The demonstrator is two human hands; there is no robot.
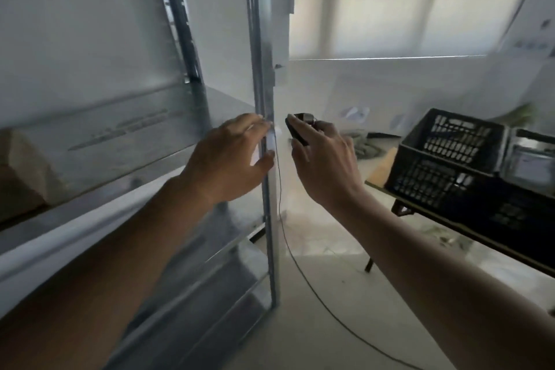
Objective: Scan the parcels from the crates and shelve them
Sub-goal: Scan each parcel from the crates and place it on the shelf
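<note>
My right hand grips a small dark handheld scanner, held up just right of the metal shelf's front upright post. My left hand is at that post, fingers curled round a small white thing fixed to it; what that thing is stays blurred. A brown cardboard parcel lies on the shelf board at the far left. A black plastic crate stands on a table at the right. The whole frame is motion-blurred.
The metal shelving unit fills the left half, with lower boards below. A thin dark cable hangs from the post and trails across the floor. A second crate or tray sits beside the black one. Windows with blinds are behind.
</note>
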